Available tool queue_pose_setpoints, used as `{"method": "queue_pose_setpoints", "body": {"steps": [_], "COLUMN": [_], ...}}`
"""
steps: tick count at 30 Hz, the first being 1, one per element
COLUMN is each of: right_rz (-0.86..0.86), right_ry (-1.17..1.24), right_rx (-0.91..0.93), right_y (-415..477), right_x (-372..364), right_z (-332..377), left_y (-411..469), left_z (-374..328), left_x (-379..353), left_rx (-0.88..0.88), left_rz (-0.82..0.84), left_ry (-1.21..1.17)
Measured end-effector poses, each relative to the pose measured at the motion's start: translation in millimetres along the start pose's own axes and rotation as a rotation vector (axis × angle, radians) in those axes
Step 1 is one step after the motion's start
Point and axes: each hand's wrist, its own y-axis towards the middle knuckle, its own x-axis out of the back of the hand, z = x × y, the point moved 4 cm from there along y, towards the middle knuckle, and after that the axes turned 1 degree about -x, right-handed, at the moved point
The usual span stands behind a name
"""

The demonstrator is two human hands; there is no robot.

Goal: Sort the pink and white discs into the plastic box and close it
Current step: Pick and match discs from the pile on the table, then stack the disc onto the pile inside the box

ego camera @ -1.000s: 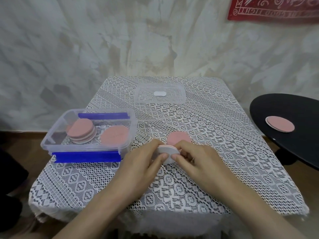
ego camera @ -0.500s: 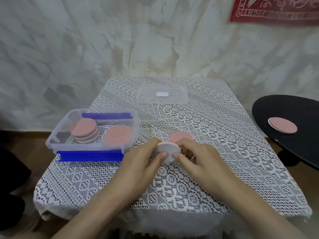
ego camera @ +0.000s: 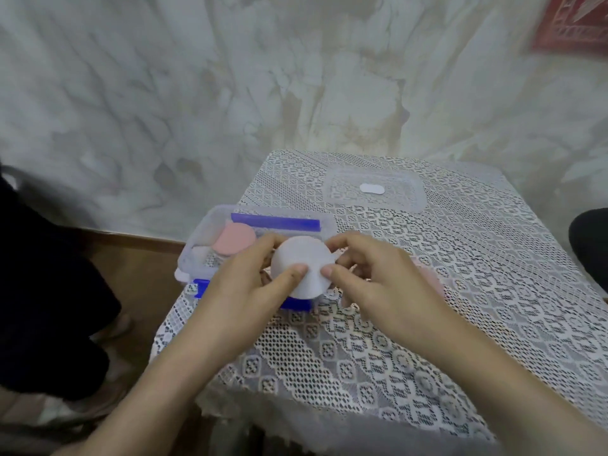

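Observation:
A stack of discs, white face up, is held over the near right part of the clear plastic box with blue clips. My left hand grips the stack's left rim and my right hand grips its right rim, thumbs on top. Inside the box lies a pink disc stack at the left. A pink disc on the tablecloth shows just past my right hand. The clear lid lies flat at the table's far side.
The table wears a white lace cloth and stands against a mottled wall. The box sits at the table's left edge, above the brown floor. A black round side table edges in at the right. Someone's dark clothing fills the left side.
Both hands have lifted the disc stack off the cloth and carried it left, over the box. The camera has swung left, so the side table is mostly out of frame.

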Motion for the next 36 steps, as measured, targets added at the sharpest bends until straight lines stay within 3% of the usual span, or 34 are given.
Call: {"method": "queue_pose_setpoints", "body": {"steps": [5,15,20,25,36], "right_rz": [0.052,0.104,0.125,0.132,0.261], "right_ry": [0.03,-0.022,-0.151,-0.506,-0.768], "right_rx": [-0.017,-0.092,-0.112,-0.074,0.055], "right_y": [39,103,128,133,121], "right_x": [-29,-67,-83,-91,-100], "right_z": [24,34,29,26,42], "left_y": [8,13,16,20,18], "left_z": [26,60,70,72,73], "left_x": [45,98,93,89,89], "left_rx": [0.086,0.159,0.185,0.174,0.144], "left_rz": [-0.124,-0.337,-0.247,-0.203,-0.229], "left_ry": [-0.005,0.283,0.37,0.365,0.329]}}
